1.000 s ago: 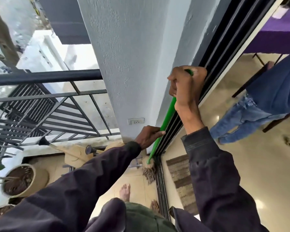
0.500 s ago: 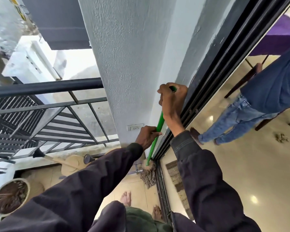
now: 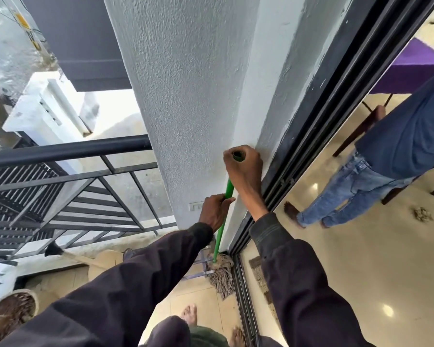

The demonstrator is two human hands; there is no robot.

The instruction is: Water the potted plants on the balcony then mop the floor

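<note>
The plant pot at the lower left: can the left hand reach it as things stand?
Probably not at once. The left hand grips the green mop handle by the wall, and the plant pot sits low on the floor; letting go and bending seem needed.

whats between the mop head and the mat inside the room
The black door track runs between the mop head and the mat; nothing else lies there. The head view shows it.

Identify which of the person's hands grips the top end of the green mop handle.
The right hand, curled round the mop handle at its top; the left hand grips lower down.
</note>
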